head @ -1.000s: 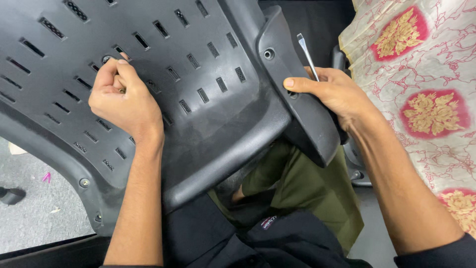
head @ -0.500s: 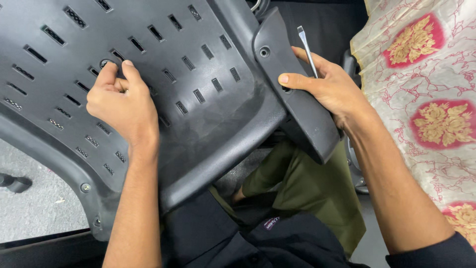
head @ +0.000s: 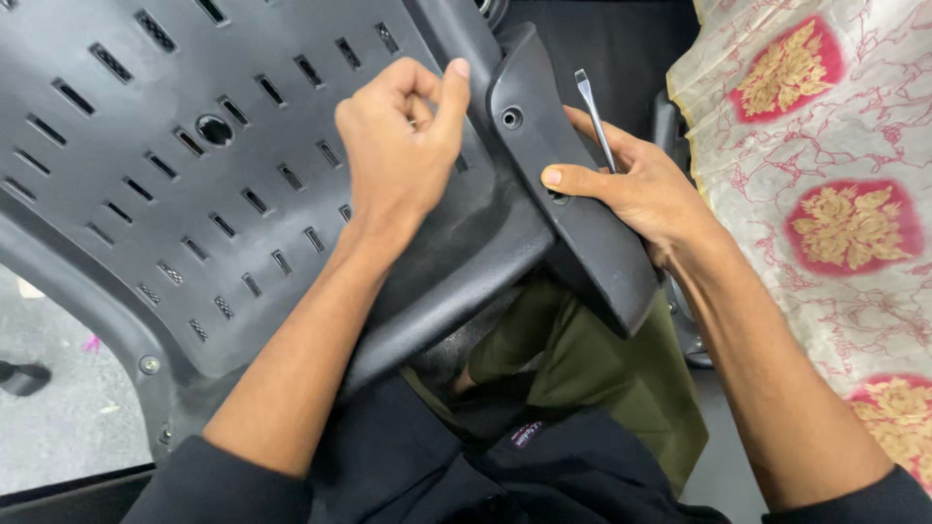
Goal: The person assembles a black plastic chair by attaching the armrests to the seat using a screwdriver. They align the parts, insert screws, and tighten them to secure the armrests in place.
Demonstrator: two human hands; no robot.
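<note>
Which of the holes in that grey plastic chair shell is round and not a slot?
The big round hole in the grey plastic chair shell, left of the left hand. The holes around it are narrow rectangular slots; a smaller round screw hole sits on the armrest piece.

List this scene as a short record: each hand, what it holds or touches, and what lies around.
left hand: loosely curled, thumb up, over the slotted black plastic chair shell; whether it pinches something small cannot be told
right hand: grips the shell's side flange, a screwdriver held along the fingers
round hole: in the shell, uncovered
patterned cloth: to the right
grey floor: lower left
</note>
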